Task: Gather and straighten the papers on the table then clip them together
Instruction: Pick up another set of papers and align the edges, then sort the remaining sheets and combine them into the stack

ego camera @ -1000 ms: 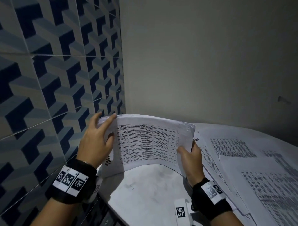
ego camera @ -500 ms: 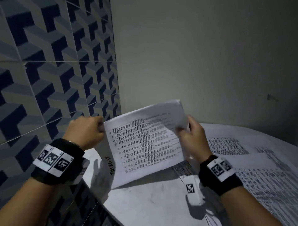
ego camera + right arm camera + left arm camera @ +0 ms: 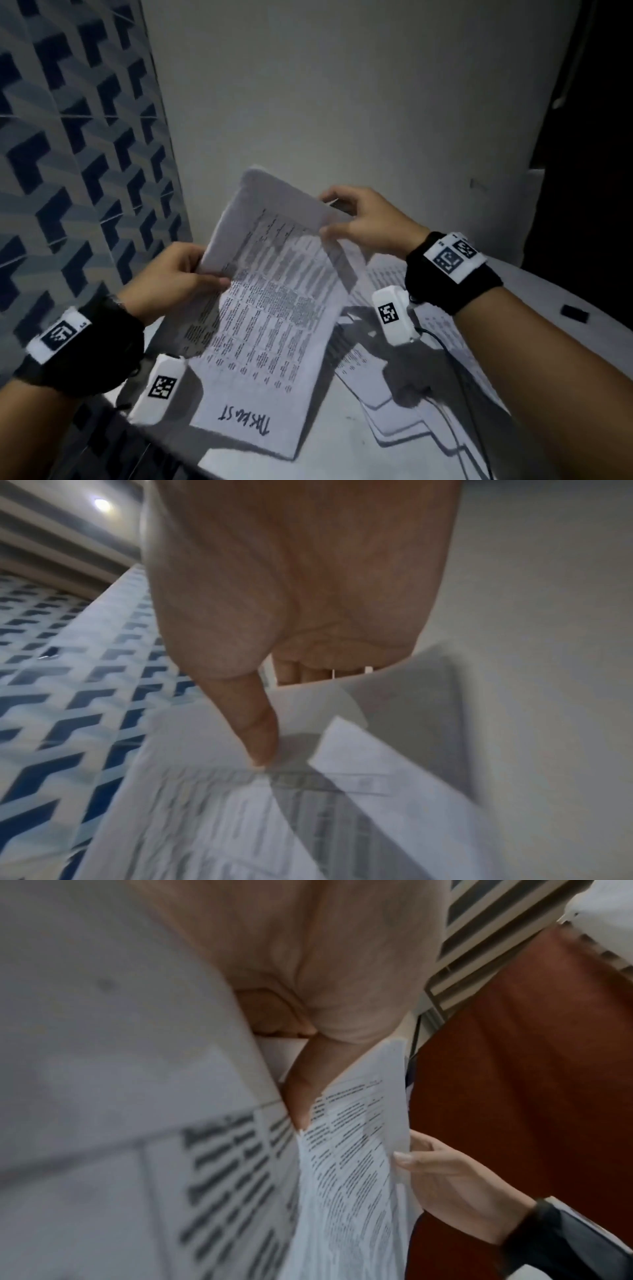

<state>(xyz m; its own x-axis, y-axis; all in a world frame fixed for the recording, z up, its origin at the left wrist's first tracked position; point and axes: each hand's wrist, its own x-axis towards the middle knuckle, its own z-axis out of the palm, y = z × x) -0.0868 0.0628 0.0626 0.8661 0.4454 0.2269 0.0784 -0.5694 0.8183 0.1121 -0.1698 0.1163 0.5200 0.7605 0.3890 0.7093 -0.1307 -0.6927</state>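
A stack of printed papers (image 3: 270, 308) with handwriting at its lower end is held tilted above the white table (image 3: 342, 459), long side running toward me. My left hand (image 3: 191, 274) pinches its left edge, thumb on top (image 3: 301, 1096). My right hand (image 3: 352, 219) grips the far right corner, thumb on the printed face (image 3: 260, 739). More printed sheets (image 3: 438, 329) lie spread on the table under my right wrist. A small black clip (image 3: 574, 312) lies at the table's right side.
A blue patterned tile wall (image 3: 78, 171) stands close on the left and a plain grey wall (image 3: 342, 102) behind. A dark opening (image 3: 589, 171) is at the far right. A cable (image 3: 459, 370) runs from the right wrist camera across the sheets.
The stack has turned from landscape to portrait and risen. My right hand moved up to the far corner; my left hand slid along the left edge.
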